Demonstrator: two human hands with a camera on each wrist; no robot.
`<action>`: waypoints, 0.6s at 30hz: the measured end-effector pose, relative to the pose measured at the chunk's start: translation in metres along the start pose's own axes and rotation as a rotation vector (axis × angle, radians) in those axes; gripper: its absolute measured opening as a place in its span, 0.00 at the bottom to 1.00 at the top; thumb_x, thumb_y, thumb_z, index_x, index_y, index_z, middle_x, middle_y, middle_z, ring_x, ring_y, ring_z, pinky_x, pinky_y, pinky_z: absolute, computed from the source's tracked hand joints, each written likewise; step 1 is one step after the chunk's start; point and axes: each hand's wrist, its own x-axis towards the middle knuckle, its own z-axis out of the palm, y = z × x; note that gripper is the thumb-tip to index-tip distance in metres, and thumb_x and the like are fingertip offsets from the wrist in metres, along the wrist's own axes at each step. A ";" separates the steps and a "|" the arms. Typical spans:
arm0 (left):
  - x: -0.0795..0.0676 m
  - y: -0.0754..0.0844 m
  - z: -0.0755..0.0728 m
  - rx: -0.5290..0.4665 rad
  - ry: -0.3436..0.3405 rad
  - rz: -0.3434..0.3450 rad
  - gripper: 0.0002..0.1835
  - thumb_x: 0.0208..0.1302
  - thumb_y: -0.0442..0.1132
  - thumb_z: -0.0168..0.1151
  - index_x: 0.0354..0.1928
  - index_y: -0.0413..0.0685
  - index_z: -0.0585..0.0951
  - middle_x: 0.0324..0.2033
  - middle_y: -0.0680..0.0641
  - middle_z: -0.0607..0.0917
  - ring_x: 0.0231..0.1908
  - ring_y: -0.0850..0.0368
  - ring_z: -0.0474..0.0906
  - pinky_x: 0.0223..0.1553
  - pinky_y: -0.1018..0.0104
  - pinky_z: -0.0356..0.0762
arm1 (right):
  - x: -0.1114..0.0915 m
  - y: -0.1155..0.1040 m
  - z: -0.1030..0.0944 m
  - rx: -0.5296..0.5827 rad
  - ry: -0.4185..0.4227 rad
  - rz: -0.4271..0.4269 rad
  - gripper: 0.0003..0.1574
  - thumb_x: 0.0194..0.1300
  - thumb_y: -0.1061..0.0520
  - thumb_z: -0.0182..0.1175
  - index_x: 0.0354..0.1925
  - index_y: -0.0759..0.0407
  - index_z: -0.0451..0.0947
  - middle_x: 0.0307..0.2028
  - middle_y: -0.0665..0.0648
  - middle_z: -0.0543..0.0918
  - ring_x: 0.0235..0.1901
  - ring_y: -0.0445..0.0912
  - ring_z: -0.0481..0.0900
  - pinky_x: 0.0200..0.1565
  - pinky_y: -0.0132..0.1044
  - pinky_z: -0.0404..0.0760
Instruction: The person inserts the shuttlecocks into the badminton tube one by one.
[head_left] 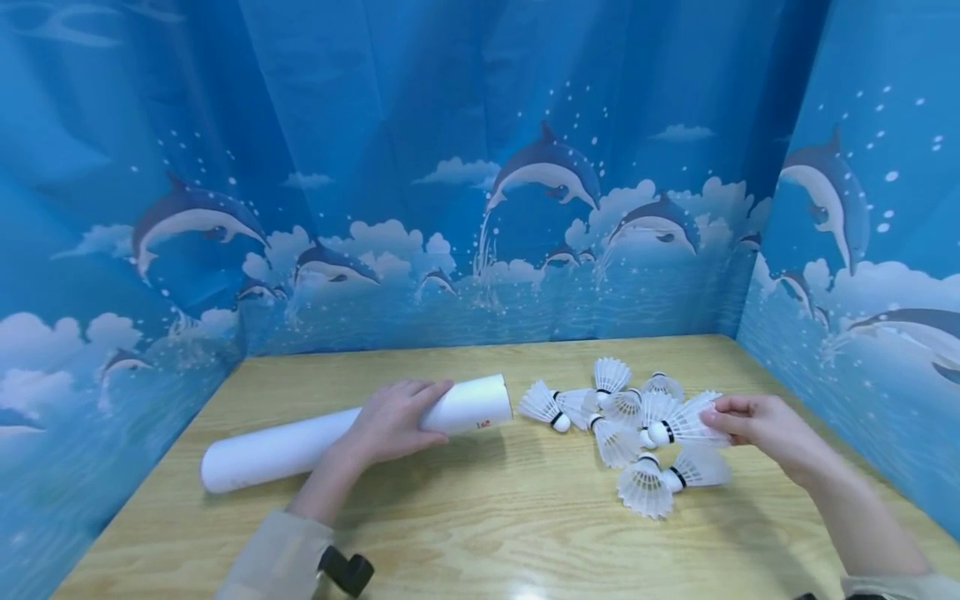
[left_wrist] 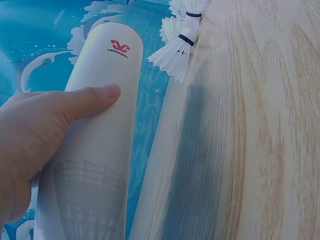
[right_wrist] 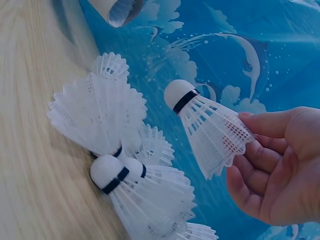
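Note:
A long white shuttlecock tube (head_left: 292, 443) with a red logo lies slanted across the left of the table, its right end raised. My left hand (head_left: 397, 421) grips it near that end, the thumb (left_wrist: 102, 97) lying across the tube in the left wrist view. In my right hand (head_left: 765, 429) the skirt of a white shuttlecock (right_wrist: 210, 132) is pinched between thumb and fingers, its round cork facing left toward the tube. Just left of and below this hand, several more white shuttlecocks (head_left: 645, 486) lie in a loose pile. In the right wrist view, the tube's open end (right_wrist: 125, 12) shows at the top.
A wooden table (head_left: 480, 533) carries everything. Blue curtains (head_left: 420, 167) printed with dolphins and clouds hang behind it and along both sides. One shuttlecock (head_left: 545, 406) lies close to the tube's right end.

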 end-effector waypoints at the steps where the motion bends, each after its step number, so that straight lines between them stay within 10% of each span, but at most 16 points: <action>1: 0.000 0.000 0.000 -0.003 -0.003 -0.002 0.41 0.46 0.55 0.72 0.64 0.54 0.70 0.51 0.46 0.79 0.48 0.47 0.75 0.46 0.49 0.75 | 0.002 -0.001 0.003 0.023 0.005 -0.006 0.21 0.67 0.56 0.55 0.44 0.76 0.73 0.29 0.46 0.78 0.30 0.37 0.75 0.35 0.34 0.78; 18: 0.002 0.003 0.002 -0.011 0.002 0.000 0.41 0.45 0.55 0.72 0.63 0.54 0.70 0.51 0.46 0.79 0.49 0.47 0.75 0.47 0.48 0.74 | 0.026 -0.023 0.043 0.149 0.041 -0.040 0.23 0.64 0.58 0.57 0.47 0.79 0.71 0.31 0.46 0.78 0.30 0.35 0.74 0.33 0.32 0.78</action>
